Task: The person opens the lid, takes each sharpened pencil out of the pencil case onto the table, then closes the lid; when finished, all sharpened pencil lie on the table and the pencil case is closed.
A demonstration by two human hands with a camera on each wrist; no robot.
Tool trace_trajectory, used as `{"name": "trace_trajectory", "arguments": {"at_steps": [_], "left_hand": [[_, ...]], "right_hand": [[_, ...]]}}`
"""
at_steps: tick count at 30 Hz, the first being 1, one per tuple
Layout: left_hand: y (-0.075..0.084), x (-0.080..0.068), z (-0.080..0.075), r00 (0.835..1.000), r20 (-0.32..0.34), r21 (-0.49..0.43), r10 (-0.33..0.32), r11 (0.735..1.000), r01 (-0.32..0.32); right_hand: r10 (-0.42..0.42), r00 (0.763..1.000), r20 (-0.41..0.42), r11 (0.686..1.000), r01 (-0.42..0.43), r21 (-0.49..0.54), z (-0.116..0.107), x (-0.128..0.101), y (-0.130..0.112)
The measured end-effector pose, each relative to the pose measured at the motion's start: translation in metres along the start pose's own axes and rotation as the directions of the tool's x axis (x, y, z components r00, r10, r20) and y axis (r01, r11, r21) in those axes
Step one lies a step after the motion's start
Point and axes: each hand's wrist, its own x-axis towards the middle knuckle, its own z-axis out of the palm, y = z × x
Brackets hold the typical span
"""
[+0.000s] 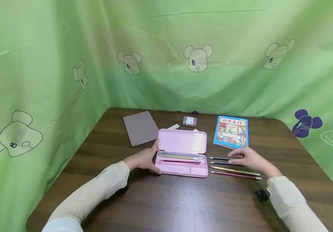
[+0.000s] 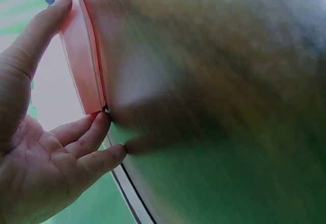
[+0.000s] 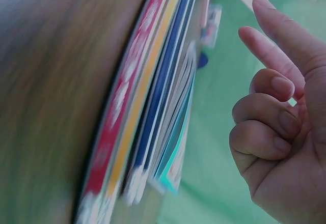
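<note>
A shallow pink plastic pencil case [image 1: 172, 167] lies lid-up before me; my left hand [image 1: 144, 158] holds its left end between thumb and fingertips; my right hand [image 1: 249, 158] grasps nothing, thumb and index parted near 2 slim dark wooden pencils [image 1: 220, 163] right of the case; I'd best pinch 1 mid-shaft, level, without rolling its neighbour.

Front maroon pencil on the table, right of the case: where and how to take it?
I'd pinch the maroon pencil mid-shaft, coming from above with the thumb on the near side. It lies flat, slim and straight, its point toward the pink case. The gold pencil runs close along its far side; no pencil lies on its near side.
</note>
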Motion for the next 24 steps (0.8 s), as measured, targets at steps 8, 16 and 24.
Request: {"name": "trace_trajectory", "arguments": {"at_steps": [8, 16, 24], "left_hand": [[0.0, -0.001, 0.001, 1.0, -0.01, -0.015, 0.01, 1.0, -0.01], [0.002, -0.002, 0.002, 1.0, -0.019, -0.02, 0.015, 1.0, -0.016], [0.003, -0.002, 0.0, 1.0, -0.02, -0.018, 0.003, 1.0, -0.003]], "right_hand": [[-0.078, 0.996, 0.038, 0.997, 0.078, 0.006, 0.017, 0.029, -0.023], [-0.091, 0.991, 0.097, 0.996, 0.09, 0.022, 0.034, 0.051, -0.043], [-0.13, 0.977, 0.17, 0.991, 0.132, 0.0, 0.045, 0.062, -0.049]]}}
